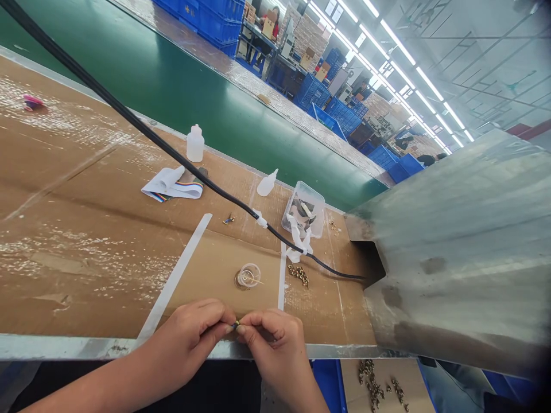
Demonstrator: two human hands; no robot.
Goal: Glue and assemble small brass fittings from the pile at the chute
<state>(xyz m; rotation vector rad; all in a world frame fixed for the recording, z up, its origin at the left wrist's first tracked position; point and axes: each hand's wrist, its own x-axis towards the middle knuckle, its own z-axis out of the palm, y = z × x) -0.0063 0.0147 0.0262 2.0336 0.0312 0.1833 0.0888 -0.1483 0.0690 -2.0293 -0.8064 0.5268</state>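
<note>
My left hand (189, 332) and my right hand (278, 338) meet above the table's front edge, fingertips almost touching. Between them, thumbs and forefingers pinch a tiny blue and gold piece (236, 324); most of it is hidden by the fingers. Just beyond lies a small round clear dish (248, 276) with a thin stick across its rim. A pile of small brass-coloured parts (298, 275) sits right of the dish, past a white tape strip (282, 281). Farther back are a few small blue and gold pieces (229, 219).
A black cable (206, 180) crosses over the cardboard-covered table into a metal housing (456, 246). Behind stand a white bottle (195, 143), a dropper bottle (267, 183) and a clear box (318, 223). A green conveyor (181, 86) runs beyond; a lower tray (350, 384) holds brass parts.
</note>
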